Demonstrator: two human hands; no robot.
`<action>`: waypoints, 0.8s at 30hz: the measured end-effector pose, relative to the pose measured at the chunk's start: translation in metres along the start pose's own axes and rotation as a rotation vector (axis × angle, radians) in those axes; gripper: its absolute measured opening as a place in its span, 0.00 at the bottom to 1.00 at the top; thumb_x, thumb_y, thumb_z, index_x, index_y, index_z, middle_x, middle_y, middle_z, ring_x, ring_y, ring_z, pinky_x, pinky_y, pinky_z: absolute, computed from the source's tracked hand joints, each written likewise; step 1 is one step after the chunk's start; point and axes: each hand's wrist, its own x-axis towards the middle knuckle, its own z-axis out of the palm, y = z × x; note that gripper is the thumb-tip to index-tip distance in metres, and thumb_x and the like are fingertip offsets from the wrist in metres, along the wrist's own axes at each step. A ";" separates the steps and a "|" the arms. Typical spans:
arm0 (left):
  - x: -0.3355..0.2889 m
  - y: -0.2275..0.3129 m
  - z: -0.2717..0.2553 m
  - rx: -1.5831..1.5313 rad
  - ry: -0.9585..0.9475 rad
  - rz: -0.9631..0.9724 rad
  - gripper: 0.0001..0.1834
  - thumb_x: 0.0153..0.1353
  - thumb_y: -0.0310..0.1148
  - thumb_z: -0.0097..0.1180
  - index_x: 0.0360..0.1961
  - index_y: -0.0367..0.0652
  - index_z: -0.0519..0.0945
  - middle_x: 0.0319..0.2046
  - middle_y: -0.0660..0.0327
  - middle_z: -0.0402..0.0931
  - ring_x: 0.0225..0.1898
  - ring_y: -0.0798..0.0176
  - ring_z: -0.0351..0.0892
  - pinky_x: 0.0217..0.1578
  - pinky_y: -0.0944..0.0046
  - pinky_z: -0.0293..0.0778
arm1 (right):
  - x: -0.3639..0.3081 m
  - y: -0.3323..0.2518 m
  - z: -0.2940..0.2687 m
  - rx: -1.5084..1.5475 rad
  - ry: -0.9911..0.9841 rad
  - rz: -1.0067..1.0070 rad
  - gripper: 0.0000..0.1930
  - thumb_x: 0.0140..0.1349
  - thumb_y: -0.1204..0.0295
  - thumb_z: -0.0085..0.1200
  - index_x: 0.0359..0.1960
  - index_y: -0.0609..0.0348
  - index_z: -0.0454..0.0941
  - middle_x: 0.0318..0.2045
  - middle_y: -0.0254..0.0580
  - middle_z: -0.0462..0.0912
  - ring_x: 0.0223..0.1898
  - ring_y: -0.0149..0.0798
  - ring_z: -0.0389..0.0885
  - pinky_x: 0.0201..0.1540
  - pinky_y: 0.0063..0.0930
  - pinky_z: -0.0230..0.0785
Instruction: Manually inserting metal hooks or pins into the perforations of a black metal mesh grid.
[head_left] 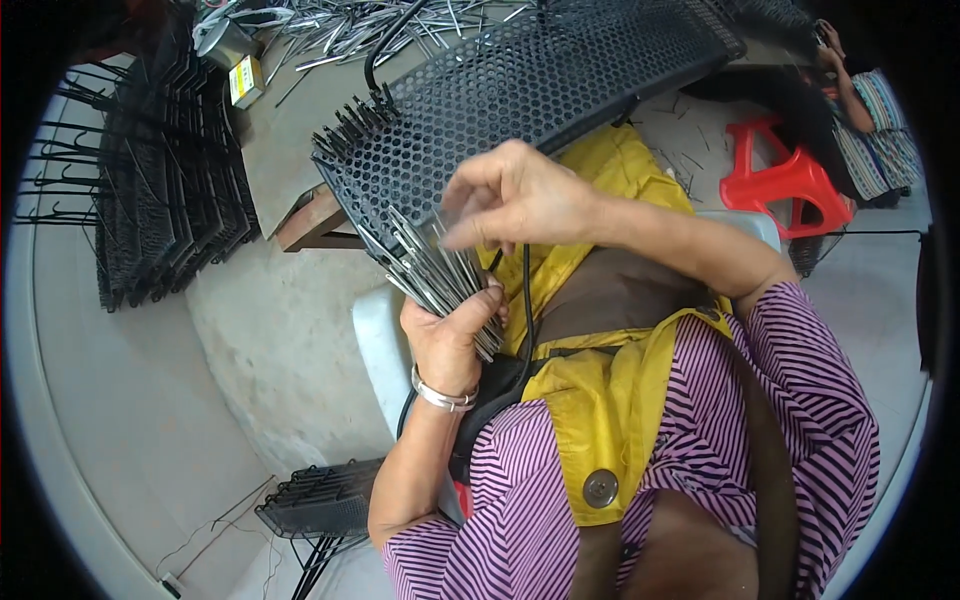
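At the far left a stack of black wire racks [170,170] leans upright on the floor, and a smaller black rack [325,500] lies low near the person's left elbow. The left hand [450,335], a silver bangle [440,397] at its wrist, has its grip pressed together around a bundle of thin grey metal pins [435,270], which fan out up and to the left from the fist, touching the near corner of the black perforated panel [520,85] that rests on the surface [290,130]. The pins look straight, slim, dull silver and loosely packed, so I judge that a slack fist could let some slide out and scatter to the floor. The right hand [515,195] hovers just above the fan with fingers partly spread, thumb and forefinger near the pin tips; whether it pinches one I cannot tell. A careless pull there could drag neighbouring pins loose or prick a finger. Further right stands a red plastic stool [785,180].
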 end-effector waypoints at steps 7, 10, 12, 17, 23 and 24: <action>0.001 0.000 0.000 -0.005 0.016 0.016 0.14 0.42 0.14 0.52 0.34 0.33 0.72 0.25 0.58 0.75 0.20 0.66 0.75 0.23 0.70 0.72 | -0.006 0.021 0.013 0.328 0.000 -0.057 0.08 0.47 0.79 0.58 0.27 0.69 0.74 0.16 0.38 0.75 0.14 0.25 0.72 0.14 0.16 0.65; 0.000 0.003 0.002 -0.016 0.045 0.026 0.14 0.43 0.14 0.51 0.35 0.32 0.72 0.27 0.57 0.75 0.20 0.66 0.75 0.23 0.70 0.73 | -0.010 0.020 0.012 0.328 0.041 0.014 0.06 0.48 0.80 0.57 0.29 0.65 0.74 0.21 0.35 0.78 0.18 0.22 0.74 0.19 0.13 0.68; 0.001 0.004 0.002 -0.033 0.042 0.044 0.15 0.43 0.14 0.50 0.36 0.32 0.73 0.27 0.57 0.76 0.21 0.65 0.75 0.23 0.70 0.73 | -0.012 0.021 0.013 0.364 0.053 0.008 0.06 0.48 0.80 0.57 0.28 0.65 0.74 0.21 0.35 0.78 0.18 0.23 0.74 0.19 0.13 0.68; 0.000 0.006 0.003 -0.049 0.052 0.048 0.14 0.43 0.14 0.50 0.35 0.32 0.73 0.27 0.56 0.76 0.22 0.65 0.75 0.24 0.70 0.73 | -0.013 0.026 0.012 0.467 0.003 0.035 0.06 0.49 0.79 0.57 0.29 0.65 0.75 0.22 0.35 0.78 0.18 0.24 0.75 0.21 0.14 0.69; 0.000 0.010 0.009 -0.080 0.093 0.047 0.14 0.43 0.14 0.49 0.34 0.32 0.73 0.26 0.57 0.75 0.23 0.65 0.75 0.25 0.69 0.73 | -0.017 0.008 0.008 0.298 -0.053 0.077 0.05 0.51 0.79 0.54 0.29 0.68 0.73 0.21 0.37 0.78 0.19 0.26 0.77 0.22 0.16 0.70; -0.001 0.009 0.009 -0.063 0.094 0.044 0.13 0.43 0.13 0.49 0.34 0.32 0.73 0.26 0.57 0.75 0.23 0.65 0.74 0.24 0.69 0.72 | -0.018 0.009 0.010 0.296 -0.052 0.073 0.05 0.51 0.79 0.54 0.29 0.68 0.73 0.21 0.37 0.78 0.19 0.26 0.77 0.22 0.16 0.70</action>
